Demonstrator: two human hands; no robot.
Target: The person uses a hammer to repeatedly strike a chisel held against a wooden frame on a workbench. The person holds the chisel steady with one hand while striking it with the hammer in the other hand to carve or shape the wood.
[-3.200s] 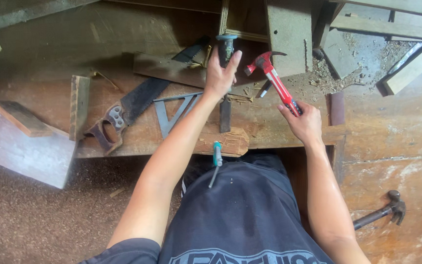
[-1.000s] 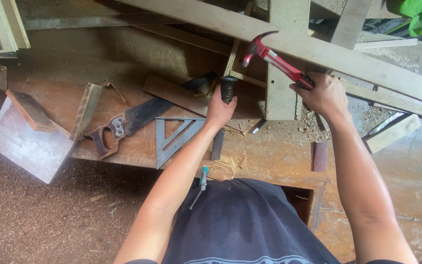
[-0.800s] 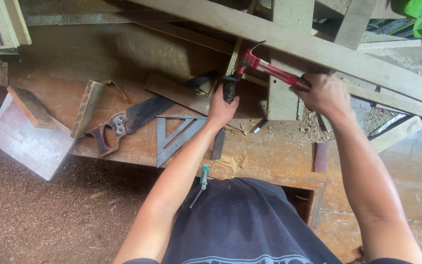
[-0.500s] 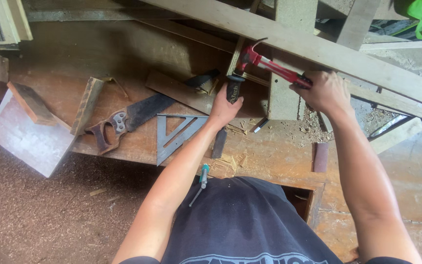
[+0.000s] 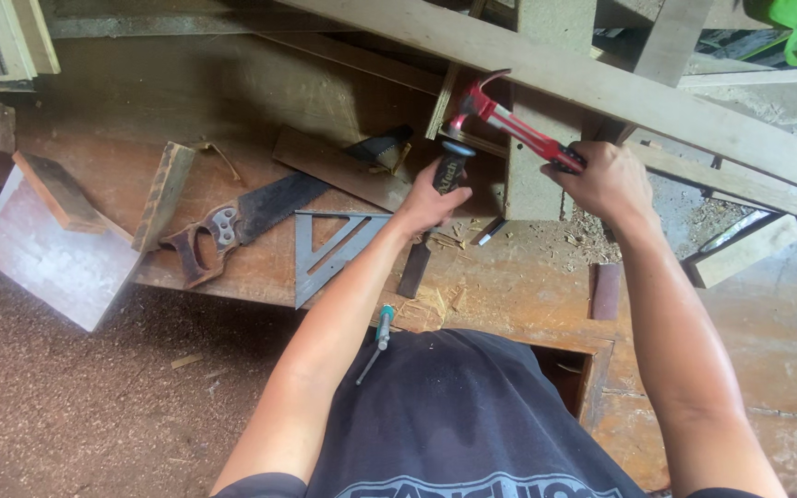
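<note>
My left hand (image 5: 428, 205) grips a dark-handled chisel (image 5: 449, 169), held upright on the wooden workbench (image 5: 260, 267). My right hand (image 5: 606, 183) holds a red-handled claw hammer (image 5: 509, 122) by the grip. The hammer head (image 5: 469, 101) sits just above the chisel's butt end. The chisel's blade is hidden behind my left hand. A small upright wooden piece (image 5: 443, 100) stands right behind the chisel.
A handsaw (image 5: 232, 221) and a metal triangle square (image 5: 334, 251) lie left of my left hand. A screwdriver (image 5: 375, 339) sticks out at the bench's near edge. Long planks (image 5: 601, 88) cross the back. Wood blocks (image 5: 163, 194) and a grey slab (image 5: 53, 263) lie at the left.
The hammer came down from raised at upper right onto the chisel's top, and now sits slightly above it. My left hand stayed on the chisel.
</note>
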